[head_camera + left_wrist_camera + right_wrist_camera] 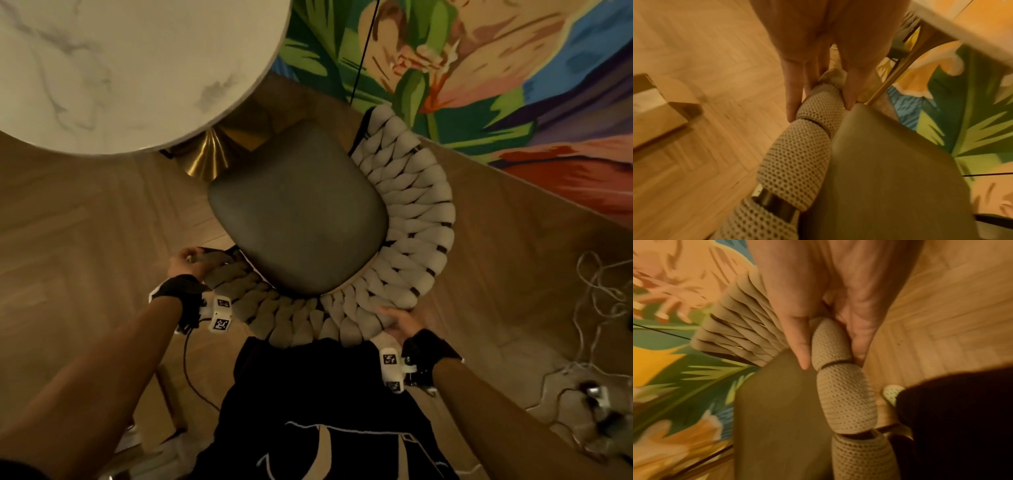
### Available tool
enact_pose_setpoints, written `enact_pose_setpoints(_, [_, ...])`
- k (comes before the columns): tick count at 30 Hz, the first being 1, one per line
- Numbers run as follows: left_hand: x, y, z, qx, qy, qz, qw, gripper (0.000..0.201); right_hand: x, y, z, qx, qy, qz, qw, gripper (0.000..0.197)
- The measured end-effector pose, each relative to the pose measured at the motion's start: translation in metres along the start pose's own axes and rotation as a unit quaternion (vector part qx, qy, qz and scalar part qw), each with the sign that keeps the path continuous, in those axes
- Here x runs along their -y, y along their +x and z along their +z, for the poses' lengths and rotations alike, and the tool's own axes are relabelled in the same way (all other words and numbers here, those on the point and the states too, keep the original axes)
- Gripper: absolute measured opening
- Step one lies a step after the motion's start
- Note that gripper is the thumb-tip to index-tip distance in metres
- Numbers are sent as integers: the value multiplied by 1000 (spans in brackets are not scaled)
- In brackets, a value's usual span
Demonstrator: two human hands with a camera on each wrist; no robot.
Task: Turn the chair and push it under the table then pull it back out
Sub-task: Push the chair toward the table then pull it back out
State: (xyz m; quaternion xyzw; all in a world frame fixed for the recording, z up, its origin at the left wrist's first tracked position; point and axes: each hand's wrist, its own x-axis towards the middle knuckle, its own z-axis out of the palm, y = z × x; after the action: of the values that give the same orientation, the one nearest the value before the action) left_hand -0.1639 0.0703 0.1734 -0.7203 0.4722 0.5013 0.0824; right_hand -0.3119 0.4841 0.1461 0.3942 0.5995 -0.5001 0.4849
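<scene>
- I see the chair (298,212) standing on the wood floor (68,222) just beside the round marble table (120,68); its grey seat cushion (298,219) sits wholly outside the tabletop edge, with one front corner close to the table's brass pedestal (209,154).
- The chair's curved backrest (404,219), wrapped in thick beige mesh cord, arcs from the rug side round to me, its near part touching my dark clothing (325,394).
- My left hand (186,262) grips the left end of the backrest; in the left wrist view the fingers (793,97) and thumb lie on either side of a mesh wrap (818,105), pinching it.
- My right hand (399,320) holds the near-right part of the backrest rim; the right wrist view shows the thumb (801,344) on the seat side and the fingers curled round the outer side of a mesh wrap (830,344).
- A bright leaf-patterned rug (479,68) lies beyond the chair.
- White cables (596,291) trail over the floor at my right.
- A cardboard box (655,107) sits on the floor at my left.
</scene>
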Motion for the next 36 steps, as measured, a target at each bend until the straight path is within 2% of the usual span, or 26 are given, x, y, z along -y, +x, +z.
enact_pose_setpoints(3, [22, 32, -16, 6, 53, 25, 998, 24, -28, 6, 11, -34, 5, 50, 998, 78])
enact_pose_setpoints(4, [28, 37, -20, 6, 79, 42, 996, 24, -29, -6, 24, -50, -1, 58, 997, 74])
enact_pose_setpoints(6, [33, 33, -24, 9, 106, 75, 991, 25, -32, -13, 32, -58, -33, 65, 996, 45])
enact_pose_setpoints(8, [36, 34, -25, 17, 106, 89, 990, 40, -27, -19, 35, -63, -73, 86, 992, 38])
enact_pose_setpoints(11, [44, 42, -24, 45, 15, 18, 999, 78, -21, -19, 25, -110, -82, 89, 987, 29])
enact_pose_setpoints(13, [54, 45, -22, 84, -32, -61, 994, 89, -14, -16, 17, -135, -51, 57, 988, 31])
enact_pose_setpoints(15, [61, 46, -17, 126, -21, -127, 984, 83, 0, -15, 19, -131, -35, 30, 990, 40])
enact_pose_setpoints(16, [63, 49, -13, 130, -12, -139, 982, 75, 9, -14, 21, -131, -44, 25, 990, 37])
enact_pose_setpoints(20, [63, 50, 4, 122, -8, -149, 981, 64, 42, -24, 24, -117, 0, 16, 993, 22])
enact_pose_setpoints(24, [66, 16, 34, 172, -1, -159, 972, 55, 65, -21, -1, -113, -15, -10, 993, 24])
enact_pose_setpoints(26, [67, 0, 50, 186, 0, -162, 969, 50, 68, 1, -33, -143, -43, -50, 988, 28])
enact_pose_setpoints(28, [69, -12, 62, 193, 12, -165, 967, 51, 69, 24, -64, -142, -64, -50, 987, 35])
enact_pose_setpoints(31, [80, -7, 70, 160, 27, -164, 973, 63, 85, -10, -59, -171, -88, -38, 981, 18])
enact_pose_setpoints(32, [82, -5, 71, 152, 32, -156, 975, 62, 89, -13, -58, -166, -94, -35, 981, 18])
enact_pose_setpoints(34, [77, -14, 74, 136, 24, -145, 980, 54, 93, -9, -60, -147, -94, -32, 984, 32])
enact_pose_setpoints(36, [71, -26, 76, 93, 15, -119, 988, 43, 102, 8, -67, -121, -105, -35, 986, 48])
